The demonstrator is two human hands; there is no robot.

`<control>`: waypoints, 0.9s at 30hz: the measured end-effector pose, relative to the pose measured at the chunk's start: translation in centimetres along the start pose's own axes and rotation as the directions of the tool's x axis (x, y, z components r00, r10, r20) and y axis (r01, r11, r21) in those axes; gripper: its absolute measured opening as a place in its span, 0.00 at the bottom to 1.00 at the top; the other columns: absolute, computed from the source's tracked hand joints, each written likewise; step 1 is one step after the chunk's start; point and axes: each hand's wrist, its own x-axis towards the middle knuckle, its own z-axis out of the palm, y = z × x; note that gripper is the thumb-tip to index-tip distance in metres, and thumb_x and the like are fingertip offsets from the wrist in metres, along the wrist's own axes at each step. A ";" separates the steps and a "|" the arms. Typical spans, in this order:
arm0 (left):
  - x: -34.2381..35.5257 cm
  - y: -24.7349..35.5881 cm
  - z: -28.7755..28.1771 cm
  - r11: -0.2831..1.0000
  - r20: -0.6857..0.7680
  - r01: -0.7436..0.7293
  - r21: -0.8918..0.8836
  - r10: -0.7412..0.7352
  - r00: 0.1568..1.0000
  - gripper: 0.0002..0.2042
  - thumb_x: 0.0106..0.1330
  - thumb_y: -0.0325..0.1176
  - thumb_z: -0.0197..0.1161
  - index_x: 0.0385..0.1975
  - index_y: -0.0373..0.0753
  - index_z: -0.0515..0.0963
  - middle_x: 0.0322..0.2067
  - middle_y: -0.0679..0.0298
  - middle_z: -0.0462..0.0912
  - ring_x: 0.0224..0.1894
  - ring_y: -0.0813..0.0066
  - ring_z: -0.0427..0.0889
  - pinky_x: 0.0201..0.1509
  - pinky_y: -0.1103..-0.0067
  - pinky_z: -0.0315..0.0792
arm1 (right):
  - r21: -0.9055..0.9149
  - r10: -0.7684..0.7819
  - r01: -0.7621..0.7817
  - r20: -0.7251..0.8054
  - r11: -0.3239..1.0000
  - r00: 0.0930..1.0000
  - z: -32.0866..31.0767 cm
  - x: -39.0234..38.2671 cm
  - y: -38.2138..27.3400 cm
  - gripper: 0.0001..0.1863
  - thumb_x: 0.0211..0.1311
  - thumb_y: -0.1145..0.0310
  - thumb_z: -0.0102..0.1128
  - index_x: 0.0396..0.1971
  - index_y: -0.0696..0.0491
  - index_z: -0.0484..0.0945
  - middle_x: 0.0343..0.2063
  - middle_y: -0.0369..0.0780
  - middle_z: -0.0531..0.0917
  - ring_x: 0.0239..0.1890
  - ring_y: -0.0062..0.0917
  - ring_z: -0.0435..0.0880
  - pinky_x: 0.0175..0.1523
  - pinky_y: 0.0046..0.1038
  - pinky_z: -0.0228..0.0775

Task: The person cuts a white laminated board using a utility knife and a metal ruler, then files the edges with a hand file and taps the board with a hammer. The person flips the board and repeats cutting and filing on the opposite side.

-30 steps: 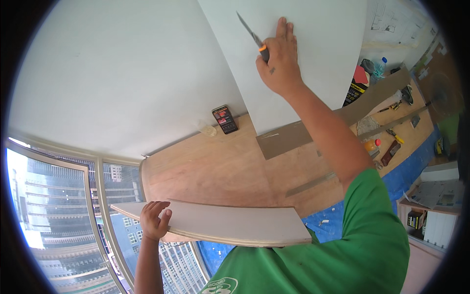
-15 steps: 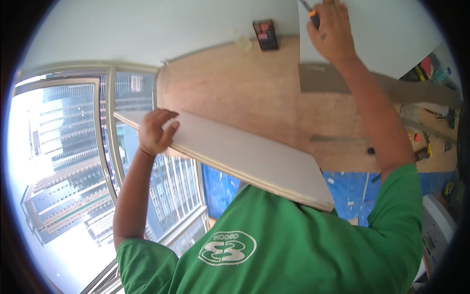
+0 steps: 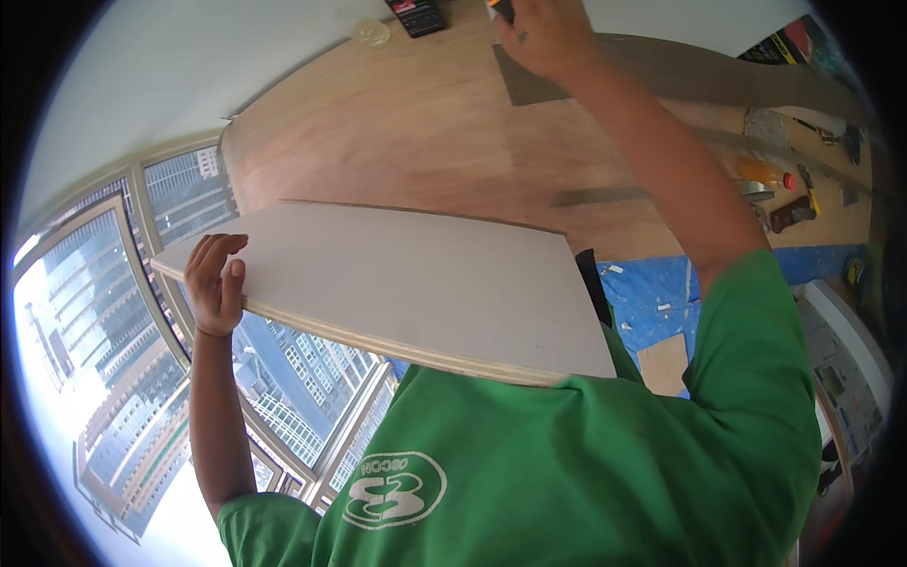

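My left hand point(image 3: 215, 279) grips the near edge of a long white-faced plywood board point(image 3: 411, 283) at its left part, the board lying across in front of my green shirt. At the top of the picture, partly cut off, my right hand point(image 3: 543, 36) is closed on a bladed tool with an orange and black handle point(image 3: 501, 9); its blade is out of frame. That hand is at a large white sheet point(image 3: 685, 17) with a brown strip point(image 3: 529, 80) along its lower edge, on the plywood worktop point(image 3: 368, 151).
A phone point(image 3: 414, 15) and a round translucent item point(image 3: 370, 32) stand by the wall. Bottles point(image 3: 761, 175) and hand tools point(image 3: 794, 213) lie at the right. Blue sheeting point(image 3: 642, 293) covers the area below the worktop. Tall windows point(image 3: 104, 312) fill the left side.
The view has shifted, putting the worktop and my right hand higher in the picture. My left hand and the board have moved leftward, and the board's white face shows more widely.
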 end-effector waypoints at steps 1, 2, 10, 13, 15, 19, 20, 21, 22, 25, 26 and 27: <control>0.1 -0.1 0.0 1.000 0.001 0.002 0.004 -0.002 1.000 0.22 0.71 0.46 0.55 0.38 0.27 0.81 0.33 0.48 0.83 0.38 0.49 0.83 0.45 0.65 0.74 | 0.021 -0.009 0.010 -0.011 1.000 1.000 0.3 -0.4 0.2 0.13 0.63 0.72 0.63 0.43 0.60 0.71 0.79 0.57 0.48 0.81 0.55 0.44 0.81 0.60 0.38; 0.1 -0.1 0.1 1.000 -0.004 0.021 -0.001 -0.021 1.000 0.23 0.71 0.47 0.55 0.38 0.27 0.81 0.33 0.48 0.83 0.38 0.49 0.83 0.45 0.65 0.74 | 0.015 0.007 -0.008 0.027 1.000 1.000 0.7 -0.8 0.5 0.14 0.63 0.71 0.63 0.44 0.60 0.72 0.79 0.57 0.47 0.81 0.55 0.44 0.81 0.60 0.37; 0.4 -0.3 0.4 0.999 -0.039 -0.022 0.036 0.023 0.999 0.24 0.71 0.48 0.56 0.37 0.26 0.81 0.33 0.47 0.83 0.39 0.47 0.83 0.47 0.64 0.74 | 0.093 0.053 -0.073 0.200 0.993 0.978 4.8 -8.1 1.5 0.21 0.60 0.66 0.67 0.52 0.57 0.76 0.70 0.54 0.68 0.71 0.51 0.68 0.74 0.57 0.56; 0.9 -0.2 0.2 0.999 -0.036 -0.025 0.031 0.027 0.999 0.23 0.71 0.48 0.57 0.36 0.28 0.82 0.33 0.48 0.83 0.38 0.47 0.83 0.46 0.62 0.74 | 0.225 0.216 -0.404 0.571 0.887 0.792 3.3 -12.8 0.2 0.20 0.63 0.70 0.63 0.54 0.55 0.75 0.56 0.53 0.79 0.58 0.50 0.79 0.62 0.48 0.71; 1.0 0.0 0.0 1.000 -0.025 -0.007 0.010 0.008 1.000 0.23 0.71 0.48 0.57 0.36 0.28 0.82 0.33 0.48 0.83 0.38 0.47 0.83 0.45 0.62 0.74 | 0.241 0.311 -0.649 0.724 0.722 0.615 2.2 -15.6 -0.9 0.17 0.63 0.70 0.63 0.51 0.54 0.76 0.43 0.50 0.83 0.46 0.47 0.83 0.49 0.44 0.75; 1.0 0.1 0.0 1.000 -0.041 -0.019 0.011 0.020 0.999 0.22 0.71 0.47 0.57 0.36 0.29 0.82 0.33 0.48 0.84 0.37 0.47 0.83 0.45 0.62 0.74 | 0.210 0.354 -0.617 0.662 0.758 0.661 0.7 -19.9 -3.0 0.14 0.64 0.69 0.64 0.47 0.55 0.75 0.34 0.47 0.85 0.37 0.45 0.85 0.43 0.42 0.75; 0.9 0.0 0.0 0.999 -0.048 -0.030 0.016 0.031 0.998 0.22 0.71 0.47 0.57 0.36 0.29 0.82 0.33 0.48 0.84 0.37 0.47 0.83 0.45 0.62 0.74 | 0.271 0.361 -0.651 0.653 0.709 0.666 0.2 -20.5 -3.0 0.14 0.65 0.68 0.65 0.47 0.55 0.75 0.35 0.47 0.85 0.38 0.44 0.85 0.44 0.41 0.75; 0.8 -0.1 0.0 0.999 -0.054 -0.037 0.020 0.038 0.998 0.22 0.71 0.47 0.57 0.36 0.29 0.82 0.33 0.48 0.83 0.37 0.46 0.83 0.45 0.62 0.74 | 0.269 0.386 -0.715 0.693 0.645 0.609 -0.3 -21.0 -3.1 0.15 0.65 0.67 0.65 0.48 0.56 0.75 0.36 0.47 0.85 0.39 0.42 0.85 0.45 0.40 0.75; 0.6 -0.2 0.0 0.998 -0.057 -0.052 0.032 0.054 0.997 0.21 0.70 0.46 0.57 0.36 0.29 0.82 0.33 0.48 0.84 0.37 0.46 0.83 0.45 0.62 0.74 | 0.234 0.407 -0.783 0.749 0.577 0.524 -0.9 -21.4 -3.3 0.15 0.66 0.66 0.65 0.48 0.56 0.75 0.37 0.48 0.85 0.40 0.41 0.85 0.45 0.39 0.75; 0.1 0.0 -0.2 0.997 -0.035 -0.051 0.062 0.053 0.998 0.19 0.69 0.43 0.59 0.36 0.29 0.82 0.34 0.48 0.84 0.37 0.47 0.83 0.45 0.63 0.75 | 0.140 0.341 -0.807 0.855 0.573 0.390 -2.6 -21.9 -3.2 0.19 0.68 0.61 0.65 0.51 0.57 0.75 0.44 0.49 0.85 0.46 0.39 0.85 0.50 0.38 0.75; 0.1 0.2 -0.2 0.997 -0.025 -0.043 0.067 0.045 0.999 0.18 0.68 0.42 0.60 0.36 0.29 0.82 0.34 0.48 0.84 0.37 0.47 0.83 0.45 0.63 0.75 | 0.110 0.318 -0.799 0.879 0.591 0.356 -3.1 -22.1 -3.4 0.20 0.69 0.60 0.64 0.52 0.58 0.75 0.44 0.49 0.85 0.46 0.41 0.85 0.51 0.38 0.75; 0.0 0.8 -0.3 0.997 -0.018 -0.042 0.069 0.044 0.999 0.17 0.67 0.41 0.62 0.36 0.29 0.83 0.33 0.48 0.85 0.37 0.47 0.83 0.45 0.64 0.75 | 0.109 0.292 -0.782 0.889 0.613 0.352 -3.6 -22.2 -3.4 0.21 0.69 0.58 0.64 0.53 0.58 0.75 0.44 0.50 0.85 0.46 0.42 0.86 0.51 0.39 0.76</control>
